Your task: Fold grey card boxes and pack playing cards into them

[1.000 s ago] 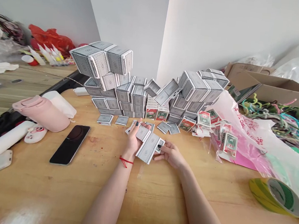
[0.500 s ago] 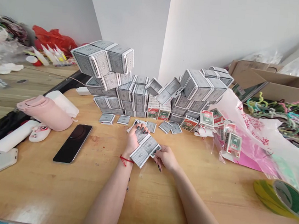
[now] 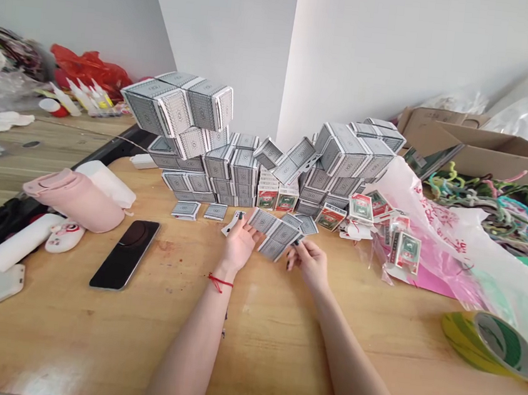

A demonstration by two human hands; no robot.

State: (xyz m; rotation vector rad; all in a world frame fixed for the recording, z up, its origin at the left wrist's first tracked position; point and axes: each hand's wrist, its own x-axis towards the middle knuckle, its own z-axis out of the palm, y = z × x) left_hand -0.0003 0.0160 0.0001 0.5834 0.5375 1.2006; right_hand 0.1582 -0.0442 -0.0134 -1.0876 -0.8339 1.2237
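Near the left hand (image 3: 239, 243) — a smartphone (image 3: 124, 254), pink bottle (image 3: 74, 199).

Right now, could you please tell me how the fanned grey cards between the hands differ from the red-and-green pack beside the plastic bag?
The fanned grey cards are loose and spread, while the red-and-green pack is one compact block. The cards sit between the hands; the pack lies off to the right, untouched. Both are rectangular.

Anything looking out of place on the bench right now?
Yes. A grey card pack and a second grey card pack sit tilted above the red-and-green packs, unlike the squared stacks on either side.
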